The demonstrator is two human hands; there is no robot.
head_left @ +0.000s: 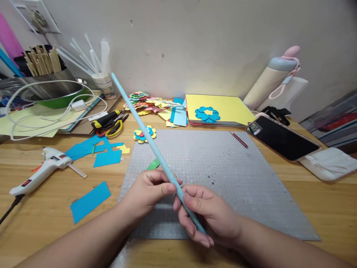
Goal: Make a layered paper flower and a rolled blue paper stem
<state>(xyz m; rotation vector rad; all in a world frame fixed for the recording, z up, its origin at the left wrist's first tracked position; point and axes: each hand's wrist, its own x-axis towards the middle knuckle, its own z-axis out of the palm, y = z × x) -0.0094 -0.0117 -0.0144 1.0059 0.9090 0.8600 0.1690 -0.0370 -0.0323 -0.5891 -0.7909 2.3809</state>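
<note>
Both bare forearms reach in from the bottom edge. The right hand (209,212) grips the lower end of a pale blue paper-like rod (157,152), fingers curled under it; the left hand (152,190) pinches it just above. The rod slants up leftward over a grey gridded cutting mat (237,197), crossing in front of a yellow-and-blue paper flower (151,134). A green scrap (153,164) is partly hidden behind the left hand.

Print on the paper cup (107,89), the white slip (97,116) and the glue gun (46,171) is too small to read. Blue paper (90,202) lies left of the mat; a dark red pencil (239,140) and phone (283,137) lie right.
</note>
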